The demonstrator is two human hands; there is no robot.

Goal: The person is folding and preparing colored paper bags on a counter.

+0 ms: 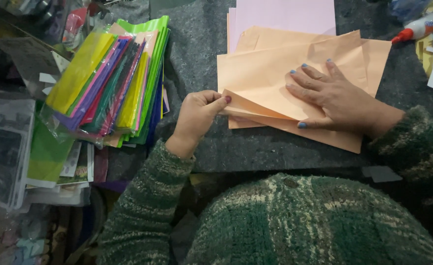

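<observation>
Head view looked down on peach-coloured paper sheets (295,68) lying on a dark grey felt-like table cover (197,54) in the upper middle of the frame. They looked thin, light and limp rather than stiff, likely to crease wherever pressed and to slide over one another, so a corner or edge seemed the sensible place to take hold, with a flat palm to keep the rest from shifting.

The left hand (197,115), at centre left, was nearly closed, its thumb and forefinger pinching the folded corner (233,100) of the top sheet at the stack's left edge. The right hand (332,95), right of centre, lay open and flat on the same sheet, fingers spread and pressing it down, fingertips pointing toward the upper left.

A pale pink sheet (285,14) showed beneath the peach ones at the top edge. At upper left sat a clear packet of mixed coloured papers (111,81), yellow, purple, green and red. A glue bottle with a red nozzle (420,27) lay at the upper right corner. Green knitted sleeves (143,206) filled the lower frame.
</observation>
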